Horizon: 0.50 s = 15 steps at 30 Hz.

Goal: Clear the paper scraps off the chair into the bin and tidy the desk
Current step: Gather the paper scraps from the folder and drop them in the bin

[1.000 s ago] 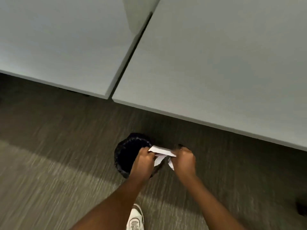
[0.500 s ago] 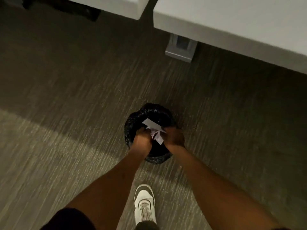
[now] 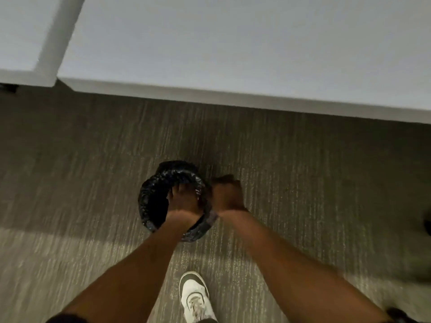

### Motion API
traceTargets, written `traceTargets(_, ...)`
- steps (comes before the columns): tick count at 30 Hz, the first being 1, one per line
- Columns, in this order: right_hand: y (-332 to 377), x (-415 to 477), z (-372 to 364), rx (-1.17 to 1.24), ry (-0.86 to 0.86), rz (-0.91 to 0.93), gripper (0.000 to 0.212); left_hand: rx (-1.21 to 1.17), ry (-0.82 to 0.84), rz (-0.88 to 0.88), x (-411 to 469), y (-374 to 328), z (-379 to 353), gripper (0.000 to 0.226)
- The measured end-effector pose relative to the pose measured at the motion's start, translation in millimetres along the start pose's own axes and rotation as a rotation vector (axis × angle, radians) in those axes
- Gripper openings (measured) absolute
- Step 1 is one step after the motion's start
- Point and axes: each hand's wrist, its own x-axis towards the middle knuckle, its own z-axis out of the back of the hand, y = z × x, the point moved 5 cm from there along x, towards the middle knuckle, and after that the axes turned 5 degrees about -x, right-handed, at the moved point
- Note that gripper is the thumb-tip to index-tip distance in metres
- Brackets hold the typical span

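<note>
- Bin (image 3: 149, 201) position: a small round bin with a black liner stands on the carpet (image 3: 303, 183), just in front of the desk (image 3: 233, 54) edge and ahead of a white shoe (image 3: 194, 297).
- Left hand (image 3: 183, 201): held over the bin opening, palm down, reaching inside the rim. The fingers are curled downward; whether they press on anything cannot be told, as the undersides are hidden.
- Right hand (image 3: 227, 194): held just outside the right side of the rim, close beside the left hand, fingers curled into a loose fist. The view is blurred here and the contents of the fist cannot be told.
- Paper scraps: none are visible. Judged from the hand positions, they are either inside the dark liner or hidden within the hands; the bin interior is too dark to confirm.
- Step in hand: release of scraps into the bin, judged to be at or near its end.
- Procedure: move the right hand over the opening before spreading its fingers, so nothing drops on the carpet beside the rim.
- Procedure: spread both hands fully, palms down and low in the opening, as light paper drifts sideways.
- Procedure: avoid dragging the liner edge inward; a folded liner narrows the opening.
- Check: inspect the carpet around the bin for strays.
- Remaining work: the desk surface in view shows no items; chair is not in view.
</note>
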Motion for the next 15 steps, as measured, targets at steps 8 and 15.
traceTargets(8,-176,-63,119,0.002,-0.187,-0.386,0.039,0.039,-0.032,-0.347,-15,-206,51,0.058)
traceTargets(15,-362,-203,209,-0.004,-0.409,-0.691,0.049,-0.013,-0.026,-0.587,-84,-425,41,0.054)
